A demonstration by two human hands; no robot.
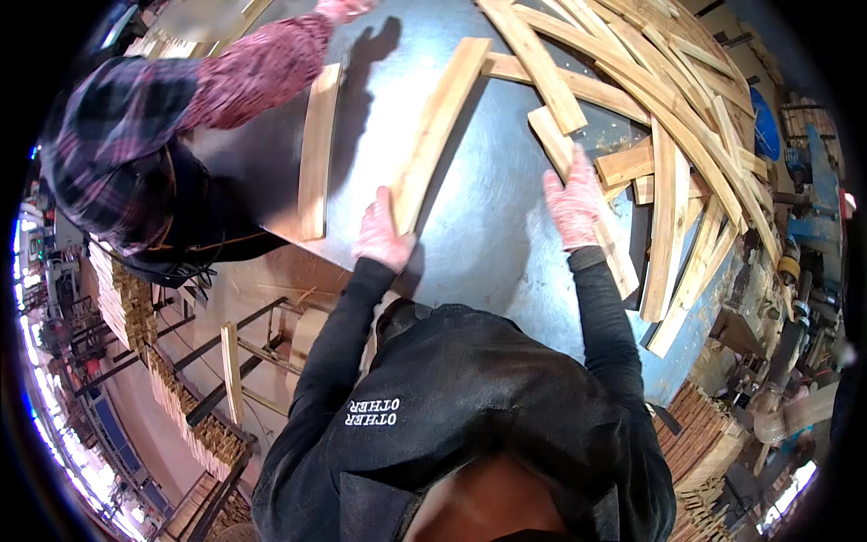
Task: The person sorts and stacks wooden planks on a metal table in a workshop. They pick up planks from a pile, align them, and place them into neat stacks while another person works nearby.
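Left hand (384, 233) is wrapped round the near end of a pale plank (444, 131) slanting away over the metal table (488, 221); right hand (574, 203) is on another board (617, 257), can't tell if it's actually gripping, and right of that there's a messy lumber heap (666, 221).

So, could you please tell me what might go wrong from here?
The overlapping boards at the right could slide if one is pulled. The board at the left hand might knock the co-worker's sleeve if swung left. The board farther left, ending near the metal table's edge, might be nudged off.
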